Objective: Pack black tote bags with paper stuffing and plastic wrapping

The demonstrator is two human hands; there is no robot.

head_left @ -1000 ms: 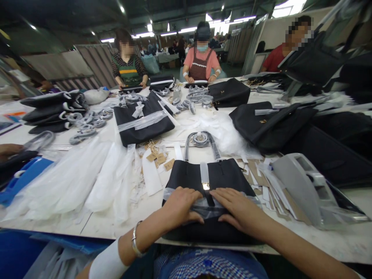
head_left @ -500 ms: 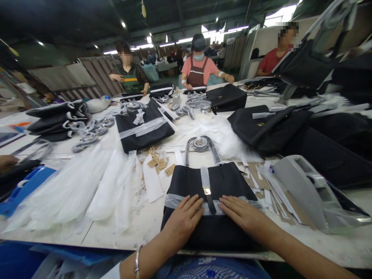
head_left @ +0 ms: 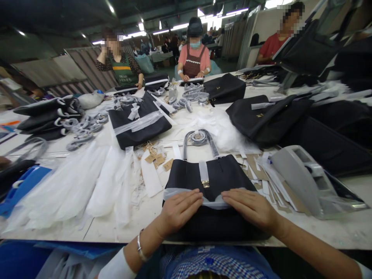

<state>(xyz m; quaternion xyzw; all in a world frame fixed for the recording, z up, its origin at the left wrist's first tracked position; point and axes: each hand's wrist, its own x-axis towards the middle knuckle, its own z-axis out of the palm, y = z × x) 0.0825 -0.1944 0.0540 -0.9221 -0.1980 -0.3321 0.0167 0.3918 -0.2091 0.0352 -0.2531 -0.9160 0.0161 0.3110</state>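
A black handbag [head_left: 186, 174] lies flat at the table's front edge, its wrapped handles [head_left: 186, 146] stretched away from me. A translucent band [head_left: 215, 203] runs across its front, below a gold clasp [head_left: 205, 184] with a white wrapped strap [head_left: 204, 170]. My left hand [head_left: 181, 209] rests on the left part of the band, fingers stretched and lying flat. On the right part, my right hand [head_left: 251, 206] lies the same way, fingers straight and pointing inward. Both hands press on the bag without gripping it. The palms hide the band's ends.
White sheets [head_left: 64, 186] spread on the left beside brown tags [head_left: 159, 159]. Another banded black bag [head_left: 139, 122] lies beyond. A grey tape dispenser [head_left: 299, 178] and paper strips [head_left: 276, 186] are on the right. Co-workers stand across the table.
The black tab below the clasp no longer shows; it was on top of the band before. My hands have turned more inward along the band. The view has tilted slightly downward.
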